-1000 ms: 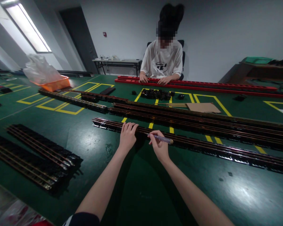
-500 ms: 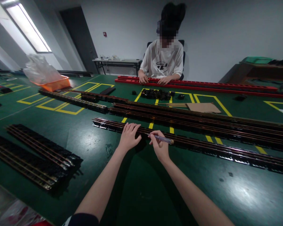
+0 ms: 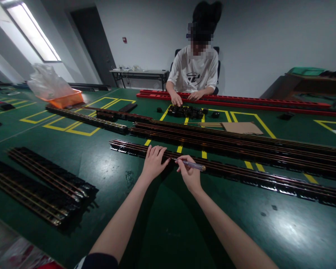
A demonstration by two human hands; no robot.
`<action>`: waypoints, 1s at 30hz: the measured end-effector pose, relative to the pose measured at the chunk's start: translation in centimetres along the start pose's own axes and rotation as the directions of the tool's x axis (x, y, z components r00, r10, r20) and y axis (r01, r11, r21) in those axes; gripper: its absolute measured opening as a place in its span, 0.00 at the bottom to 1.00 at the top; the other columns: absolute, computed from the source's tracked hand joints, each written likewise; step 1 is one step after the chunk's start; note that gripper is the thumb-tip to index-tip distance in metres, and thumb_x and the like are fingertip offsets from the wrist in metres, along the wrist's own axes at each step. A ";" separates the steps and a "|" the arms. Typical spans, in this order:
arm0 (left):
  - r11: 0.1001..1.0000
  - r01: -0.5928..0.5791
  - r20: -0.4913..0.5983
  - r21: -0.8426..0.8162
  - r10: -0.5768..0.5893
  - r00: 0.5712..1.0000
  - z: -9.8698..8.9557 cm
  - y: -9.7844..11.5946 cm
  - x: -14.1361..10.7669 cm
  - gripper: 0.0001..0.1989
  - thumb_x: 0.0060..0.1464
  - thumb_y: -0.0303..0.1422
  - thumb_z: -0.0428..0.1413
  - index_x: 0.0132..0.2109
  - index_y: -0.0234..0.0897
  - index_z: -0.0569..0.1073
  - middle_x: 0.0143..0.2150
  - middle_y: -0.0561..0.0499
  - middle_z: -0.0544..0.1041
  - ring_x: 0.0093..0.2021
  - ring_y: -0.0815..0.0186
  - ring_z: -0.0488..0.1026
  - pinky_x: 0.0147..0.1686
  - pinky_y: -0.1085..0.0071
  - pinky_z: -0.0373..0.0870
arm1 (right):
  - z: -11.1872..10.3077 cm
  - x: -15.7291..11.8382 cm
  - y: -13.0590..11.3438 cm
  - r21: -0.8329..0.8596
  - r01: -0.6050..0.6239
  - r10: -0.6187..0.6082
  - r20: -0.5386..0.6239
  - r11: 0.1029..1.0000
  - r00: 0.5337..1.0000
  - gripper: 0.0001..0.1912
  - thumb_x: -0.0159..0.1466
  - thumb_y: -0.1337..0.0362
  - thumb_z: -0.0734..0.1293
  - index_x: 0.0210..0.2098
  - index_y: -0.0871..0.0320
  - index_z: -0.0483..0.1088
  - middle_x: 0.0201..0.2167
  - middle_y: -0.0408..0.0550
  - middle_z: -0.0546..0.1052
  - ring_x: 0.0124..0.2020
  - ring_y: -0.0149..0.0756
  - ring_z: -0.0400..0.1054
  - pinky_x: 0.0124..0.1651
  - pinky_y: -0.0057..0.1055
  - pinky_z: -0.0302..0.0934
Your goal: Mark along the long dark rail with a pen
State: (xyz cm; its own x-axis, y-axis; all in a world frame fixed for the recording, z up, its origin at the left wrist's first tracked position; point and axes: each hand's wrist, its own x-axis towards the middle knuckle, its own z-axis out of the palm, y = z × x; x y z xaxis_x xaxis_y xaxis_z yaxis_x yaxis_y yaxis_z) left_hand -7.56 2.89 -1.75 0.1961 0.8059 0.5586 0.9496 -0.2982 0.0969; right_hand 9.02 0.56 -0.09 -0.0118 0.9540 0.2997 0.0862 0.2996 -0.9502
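remotely, i see my right hand (image 3: 190,178) with fingers closed around a pen-like tool (image 3: 194,164), tip at the long black strip (image 3: 240,173) lying across the green desk (image 3: 106,194). my left hand (image 3: 153,164) rests on the strip, fingers slightly spread. the tip could slide along the narrow, shiny surface and jab my nearby left thumb; uneven pressure could skew the strip. beyond, an orange bin (image 3: 68,99) holds a clear plastic bag (image 3: 49,84), contents unclear.
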 end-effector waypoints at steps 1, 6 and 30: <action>1.000 -0.003 -0.003 0.005 0.003 1.000 0.0 0.0 0.0 0.18 0.57 0.37 0.54 0.54 0.37 0.69 0.51 0.44 0.74 0.56 0.55 0.67 0.65 0.51 0.50 | 0.0 0.0 0.1 -0.003 0.006 -0.006 -0.002 1.000 1.000 0.08 0.61 0.58 0.64 0.33 0.56 0.67 0.29 0.46 0.76 0.21 0.31 0.69 0.25 0.29 0.64; 0.999 -0.015 -0.018 0.036 0.016 1.000 0.1 0.1 0.0 0.18 0.58 0.36 0.53 0.55 0.36 0.69 0.52 0.44 0.74 0.57 0.54 0.66 0.65 0.51 0.51 | 0.1 0.0 0.2 -0.018 0.034 -0.034 0.001 0.999 0.999 0.08 0.62 0.58 0.64 0.33 0.56 0.68 0.29 0.46 0.77 0.20 0.32 0.69 0.25 0.29 0.64; 1.000 -0.020 -0.040 0.025 0.021 0.999 -0.1 0.2 0.1 0.18 0.58 0.25 0.47 0.54 0.34 0.70 0.51 0.45 0.74 0.57 0.56 0.66 0.65 0.52 0.51 | 0.0 0.0 0.1 -0.016 0.025 -0.025 -0.013 1.000 1.000 0.08 0.62 0.58 0.64 0.33 0.56 0.67 0.28 0.46 0.77 0.20 0.32 0.69 0.24 0.28 0.63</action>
State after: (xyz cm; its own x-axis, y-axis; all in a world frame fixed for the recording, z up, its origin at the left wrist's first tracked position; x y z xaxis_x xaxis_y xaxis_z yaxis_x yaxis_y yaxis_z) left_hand -7.41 2.86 -1.61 0.2056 0.7783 0.5932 0.9513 -0.3013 0.0657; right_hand 9.07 0.61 -0.18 -0.0010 0.9458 0.3248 0.1021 0.3232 -0.9408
